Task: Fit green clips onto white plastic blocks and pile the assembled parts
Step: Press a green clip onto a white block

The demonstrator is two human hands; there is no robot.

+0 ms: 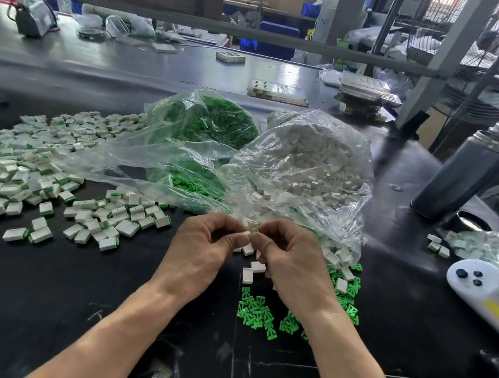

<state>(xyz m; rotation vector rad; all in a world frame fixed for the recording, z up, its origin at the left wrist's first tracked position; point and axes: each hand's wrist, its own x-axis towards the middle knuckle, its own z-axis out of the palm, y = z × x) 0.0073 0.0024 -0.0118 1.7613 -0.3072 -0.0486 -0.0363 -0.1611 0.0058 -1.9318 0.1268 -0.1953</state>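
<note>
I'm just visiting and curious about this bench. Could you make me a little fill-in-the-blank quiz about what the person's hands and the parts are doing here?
1. The left hand and right hand together pinch one small white block with a ____ clip going in.
2. The finished parts are piled to the person's ____.
3. The loose green clips lie on the black table, not in a ____.

Missing words: green; left; bag
</note>
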